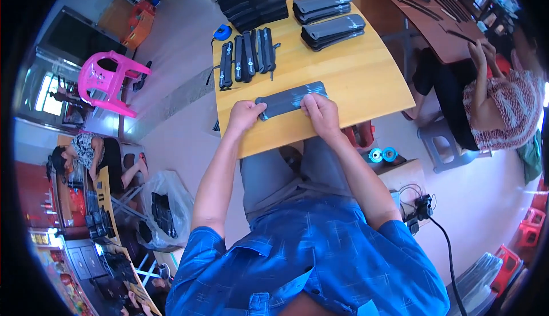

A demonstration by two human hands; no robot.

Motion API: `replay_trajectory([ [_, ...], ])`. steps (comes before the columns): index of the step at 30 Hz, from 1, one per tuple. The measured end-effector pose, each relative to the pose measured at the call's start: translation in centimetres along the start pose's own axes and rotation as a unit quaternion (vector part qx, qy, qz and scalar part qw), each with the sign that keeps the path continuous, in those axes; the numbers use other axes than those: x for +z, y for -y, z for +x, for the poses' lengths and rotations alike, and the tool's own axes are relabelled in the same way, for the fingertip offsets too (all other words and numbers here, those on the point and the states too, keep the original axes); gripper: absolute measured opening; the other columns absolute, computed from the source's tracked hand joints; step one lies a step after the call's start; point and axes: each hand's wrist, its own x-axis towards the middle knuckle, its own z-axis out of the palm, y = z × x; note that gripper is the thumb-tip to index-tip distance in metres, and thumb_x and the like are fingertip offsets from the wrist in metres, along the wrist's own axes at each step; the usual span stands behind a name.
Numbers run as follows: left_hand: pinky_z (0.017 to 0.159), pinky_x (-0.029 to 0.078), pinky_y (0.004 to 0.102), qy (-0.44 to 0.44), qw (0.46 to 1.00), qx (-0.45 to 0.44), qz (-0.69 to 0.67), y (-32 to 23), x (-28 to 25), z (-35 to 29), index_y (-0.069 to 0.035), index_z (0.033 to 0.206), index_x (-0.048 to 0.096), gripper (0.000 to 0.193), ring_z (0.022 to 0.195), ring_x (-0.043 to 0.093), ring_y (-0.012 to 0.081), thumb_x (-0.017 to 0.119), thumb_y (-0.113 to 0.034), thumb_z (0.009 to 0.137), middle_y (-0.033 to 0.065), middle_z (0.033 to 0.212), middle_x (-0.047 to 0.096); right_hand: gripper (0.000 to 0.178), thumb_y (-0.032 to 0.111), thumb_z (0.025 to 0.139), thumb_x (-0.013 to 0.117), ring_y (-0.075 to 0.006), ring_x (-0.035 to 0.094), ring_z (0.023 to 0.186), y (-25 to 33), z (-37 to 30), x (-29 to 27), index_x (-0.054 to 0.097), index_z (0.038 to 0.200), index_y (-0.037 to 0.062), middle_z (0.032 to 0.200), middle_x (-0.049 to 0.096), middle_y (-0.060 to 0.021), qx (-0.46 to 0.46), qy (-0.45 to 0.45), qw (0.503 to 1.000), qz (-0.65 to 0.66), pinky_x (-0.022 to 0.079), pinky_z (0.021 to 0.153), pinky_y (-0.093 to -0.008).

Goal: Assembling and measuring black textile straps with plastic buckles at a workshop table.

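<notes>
A long flat dark grey pouch [281, 103] with a shiny clear plastic covering lies near the front of the yellow wooden table [366, 96]. My left hand [246, 116] pinches its left end between thumb and fingers. My right hand [321, 114] is closed on the lower edge toward the right end, its fingers curled. Just beyond lie several narrow black folded strips with small pale marks [246, 58], side by side. Two stacks of similar grey pouches, a farther stack [323, 6] and a nearer stack [333, 31], stand at the table's far right.
A thick black stack [253, 4] and a blue tape-measure-like object [223, 32] sit at the far left of the table. A pink plastic chair [108, 81] stands left. One person [503, 104] works at a brown table [423, 16] on the right; another person [94, 156] sits left.
</notes>
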Motion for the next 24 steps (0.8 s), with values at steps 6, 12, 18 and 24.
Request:
replay_trajectory([
  [6, 0.047, 0.041, 0.0319, -0.037, 0.998, -0.007, 0.042, -1.5, 0.5, -1.0, -0.008, 0.062, 0.058, 0.046, 0.045, 0.051, 0.0130, 0.079, -0.039, 0.090, 0.0021, 0.054, 0.057, 0.035, 0.026, 0.106, 0.054, -0.0305, 0.068, 0.076, -0.2, 0.1, 0.1, 0.069, 0.088, 0.0007, 0.081, 0.069, -0.0146, -0.027, -0.005, 0.998, -0.058, 0.053, 0.071, -0.0396],
  [12, 0.043, 0.041, 0.0304, -0.016, 1.000, -0.026, 0.004, -1.8, 0.1, -1.1, -0.009, 0.067, 0.056, 0.045, 0.044, 0.051, 0.0126, 0.076, -0.039, 0.094, 0.0020, 0.055, 0.056, 0.027, 0.024, 0.102, 0.059, -0.0340, 0.069, 0.079, -0.1, 1.1, -0.7, 0.069, 0.091, 0.0020, 0.085, 0.071, -0.0168, 0.008, -0.011, 1.000, -0.012, 0.054, 0.073, -0.0411],
  [18, 0.059, 0.052, 0.0413, -0.109, 0.922, 0.142, 0.342, -4.1, -1.1, -0.7, -0.006, 0.077, 0.062, 0.033, 0.059, 0.064, 0.0308, 0.075, -0.032, 0.094, 0.0110, 0.063, 0.064, 0.015, 0.018, 0.096, 0.066, -0.0348, 0.071, 0.079, 0.3, 2.1, -3.7, 0.071, 0.095, 0.0030, 0.087, 0.072, -0.0180, -0.019, -0.088, 0.990, -0.111, 0.056, 0.072, -0.0416],
  [24, 0.090, 0.054, 0.0455, -0.149, 0.818, 0.446, 0.331, -16.9, 1.4, 2.6, -0.005, 0.112, 0.069, 0.037, 0.105, 0.069, 0.0372, 0.078, -0.030, 0.087, 0.0185, 0.114, 0.072, 0.016, 0.019, 0.095, 0.067, -0.0346, 0.071, 0.079, 0.1, 1.6, -4.2, 0.072, 0.098, 0.0036, 0.088, 0.073, -0.0178, -0.011, -0.088, 0.990, -0.107, 0.056, 0.073, -0.0416],
])
